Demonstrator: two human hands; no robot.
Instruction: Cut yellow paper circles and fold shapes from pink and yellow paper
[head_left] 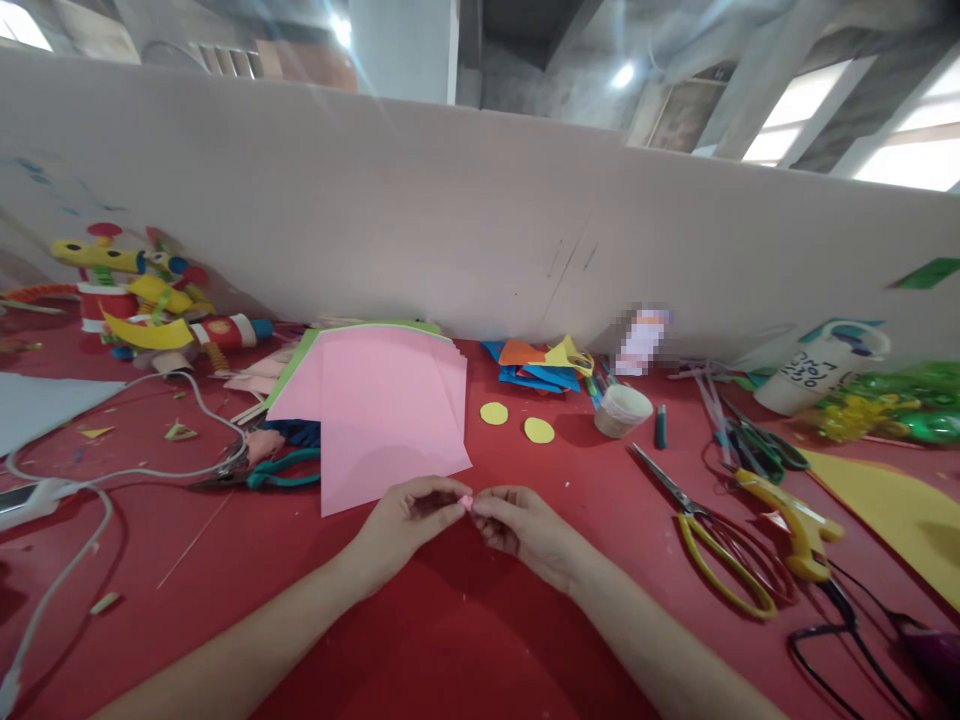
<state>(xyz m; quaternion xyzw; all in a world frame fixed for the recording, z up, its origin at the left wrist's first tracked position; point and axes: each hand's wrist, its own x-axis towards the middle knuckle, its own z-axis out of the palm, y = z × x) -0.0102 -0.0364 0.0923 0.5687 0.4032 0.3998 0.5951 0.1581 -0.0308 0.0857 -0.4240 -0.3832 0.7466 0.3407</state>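
At the far left of the red table [450, 650], a grey cable [97, 510] loops across the surface and runs out of frame at the lower corner; its ends are not visible. Behind it, against the white partition [480, 220], stands a paper craft model [142, 295] in yellow, red and blue, its left part cut off by the edge. Green-handled pliers [279, 470] lie just left of a fanned stack of pink paper [386, 410], which hides their tip and covers a green sheet beneath.

At the near corner of that stack, the left hand [409, 522] and the right hand [525, 528] meet above the table, fingertips pressed together. Both pinch a small pink piece [466, 502] between thumb and forefinger. It is largely covered by the fingers, so its shape cannot be made out; it is possibly folded paper.

Beyond the hands lie two yellow discs [538, 430], and behind them a heap of blue, orange and yellow scraps [540, 365]. A tape roll [622, 410] sits to the right. Further right, yellow-handled scissors [724, 560] lie open, with a yellow glue gun [795, 520] beside them, its lead trailing off frame. A white bottle [817, 372] leans at the partition, its lettering unreadable. A yellow sheet [900, 510] is cut off at the right edge.
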